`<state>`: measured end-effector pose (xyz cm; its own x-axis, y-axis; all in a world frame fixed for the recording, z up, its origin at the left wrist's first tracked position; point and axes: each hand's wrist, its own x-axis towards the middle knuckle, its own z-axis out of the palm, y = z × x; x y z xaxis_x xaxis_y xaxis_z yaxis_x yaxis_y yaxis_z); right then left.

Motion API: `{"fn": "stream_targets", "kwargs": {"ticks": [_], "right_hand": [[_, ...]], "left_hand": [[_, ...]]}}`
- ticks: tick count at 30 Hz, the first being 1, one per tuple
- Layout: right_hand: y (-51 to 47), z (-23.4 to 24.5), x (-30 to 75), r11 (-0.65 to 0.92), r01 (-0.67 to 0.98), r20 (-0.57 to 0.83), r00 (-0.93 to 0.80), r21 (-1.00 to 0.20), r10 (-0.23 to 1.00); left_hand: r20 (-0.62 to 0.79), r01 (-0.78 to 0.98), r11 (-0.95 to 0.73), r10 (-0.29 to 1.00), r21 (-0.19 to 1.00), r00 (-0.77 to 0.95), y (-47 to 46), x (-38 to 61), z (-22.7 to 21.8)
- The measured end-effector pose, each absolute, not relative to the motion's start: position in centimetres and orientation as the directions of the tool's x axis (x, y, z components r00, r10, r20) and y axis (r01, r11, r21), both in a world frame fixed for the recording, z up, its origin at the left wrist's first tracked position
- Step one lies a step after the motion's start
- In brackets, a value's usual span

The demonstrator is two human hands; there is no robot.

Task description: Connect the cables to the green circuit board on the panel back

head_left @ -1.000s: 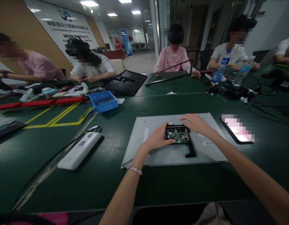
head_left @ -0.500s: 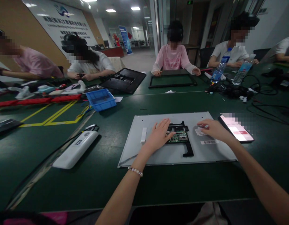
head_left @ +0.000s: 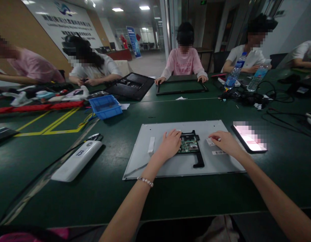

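A flat grey-white panel with a thin cable at its lower left corner lies on the table before me. On its middle sits a green circuit board in a black bracket. My left hand rests over the board's left side, fingers stretched out and covering that part. Thumb and fingers of my right hand are pinched together just above a white label on the panel's right side. Whatever is in that pinch is too small to name. A white strip lies left of my left hand.
A lit phone lies right of the panel, a white power bank with a cable to its left. Farther off are a blue bin, a black frame under a co-worker's hands, a laptop shell, and bottles.
My left hand's fingers have drawn closer together and slid slightly off the board, showing more of it. My right hand stays pinched by the label. Across the table, the co-worker's hands moved onto the frame's sides.
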<state>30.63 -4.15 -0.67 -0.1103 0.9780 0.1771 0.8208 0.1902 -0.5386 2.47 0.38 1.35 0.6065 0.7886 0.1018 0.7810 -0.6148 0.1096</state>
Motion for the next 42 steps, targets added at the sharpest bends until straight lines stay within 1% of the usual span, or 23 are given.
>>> {"fn": "stream_targets", "kwargs": {"ticks": [4, 7, 10, 13, 15, 24, 30, 33, 35, 38, 40, 42], "right_hand": [[-4.3, -0.1, 30.4, 0.18, 0.834, 0.17, -0.105, -0.522, 0.98], [-4.6, 0.6, 30.4, 0.158, 0.829, 0.166, -0.08, -0.537, 0.983], [-4.8, 1.0, 30.2, 0.126, 0.778, 0.151, -0.041, -0.615, 0.988], [-4.7, 0.6, 29.9, 0.08, 0.693, 0.093, -0.019, -0.716, 0.995], [-4.6, 0.2, 29.7, 0.057, 0.651, 0.056, -0.022, -0.757, 0.998], [-4.6, 0.0, 29.1, -0.014, 0.574, -0.032, -0.022, -0.819, 0.999], [-4.6, 0.7, 29.2, -0.073, 0.486, -0.123, -0.07, -0.871, 0.99], [-5.2, 1.8, 28.8, -0.123, 0.374, -0.194, -0.158, -0.919, 0.968], [-5.7, 2.6, 28.0, -0.141, 0.309, -0.232, -0.283, -0.941, 0.93], [-6.4, 3.1, 26.5, -0.124, 0.252, -0.232, -0.457, -0.96, 0.859], [-6.5, 2.9, 25.5, -0.113, 0.23, -0.219, -0.51, -0.967, 0.832], [-6.6, 2.4, 24.8, -0.129, 0.224, -0.229, -0.507, -0.966, 0.831]], "left_hand": [[0.118, 0.774, -0.624, 0.781, 0.107, 0.613, 0.6, 2.6, 1.2], [0.131, 0.765, -0.633, 0.774, 0.118, 0.62, 0.5, 2.5, 1.1], [0.135, 0.754, -0.645, 0.764, 0.124, 0.631, 0.5, 2.5, 1.1], [0.126, 0.737, -0.664, 0.747, 0.127, 0.652, 0.6, 2.5, 1.4], [0.117, 0.727, -0.676, 0.737, 0.119, 0.666, 0.6, 2.6, 1.7], [0.115, 0.722, -0.688, 0.725, 0.077, 0.678, 0.7, 2.4, 2.1], [0.091, 0.715, -0.686, 0.727, 0.135, 0.68, 1.4, 1.9, 1.5], [0.109, 0.716, -0.686, 0.727, 0.13, 0.678, 1.4, 1.9, 1.2], [0.119, 0.712, -0.692, 0.722, 0.119, 0.682, 1.5, 2.0, 1.2], [0.119, 0.701, -0.705, 0.709, 0.108, 0.695, 1.6, 2.3, 1.8], [0.112, 0.703, -0.704, 0.71, 0.103, 0.695, 1.7, 2.5, 2.2], [0.105, 0.708, -0.699, 0.715, 0.099, 0.692, 1.8, 2.7, 2.6]]}}
